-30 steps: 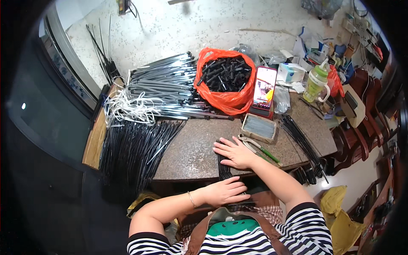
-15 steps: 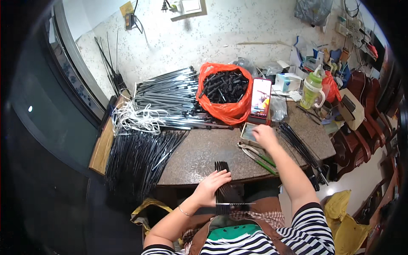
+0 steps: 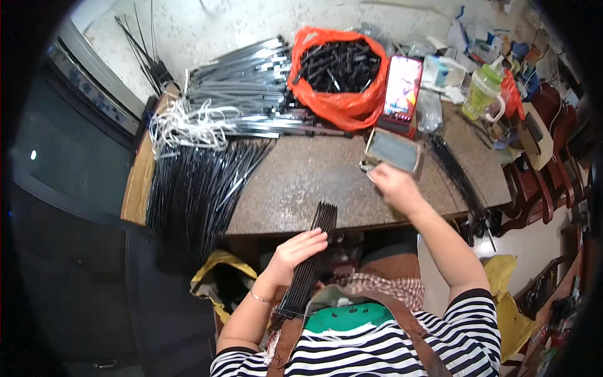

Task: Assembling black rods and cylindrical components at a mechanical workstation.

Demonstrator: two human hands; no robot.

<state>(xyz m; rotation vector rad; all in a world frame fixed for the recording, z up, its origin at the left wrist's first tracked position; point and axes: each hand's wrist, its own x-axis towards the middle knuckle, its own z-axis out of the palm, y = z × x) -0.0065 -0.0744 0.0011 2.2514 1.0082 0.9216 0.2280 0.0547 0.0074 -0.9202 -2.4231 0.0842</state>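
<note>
My left hand (image 3: pixel 294 256) rests across a bundle of thin black rods (image 3: pixel 308 270), thumb side hidden, fingers together over it. The bundle slants from the table's front edge down to my lap. My right hand (image 3: pixel 396 188) is over the table with its fingers pinched, just in front of a small open box (image 3: pixel 394 151) with a greyish inside. A metal tool head (image 3: pixel 366 166) shows beside the fingertips; the rest of it is hidden by the hand. Whether the fingers grip it cannot be made out.
A red plastic bag (image 3: pixel 339 113) of small black parts stands at the back beside a propped phone (image 3: pixel 402 91). Metal rods (image 3: pixel 239 88), white strips (image 3: pixel 191 122) and black rods (image 3: pixel 195 195) lie at left. More black rods (image 3: pixel 458 176) and a green bottle (image 3: pixel 482 91) are at right.
My right hand has drawn back from inside the box to in front of it, over where the green-handled pliers lay. The bundle under my left hand has tilted. The whole view has shifted.
</note>
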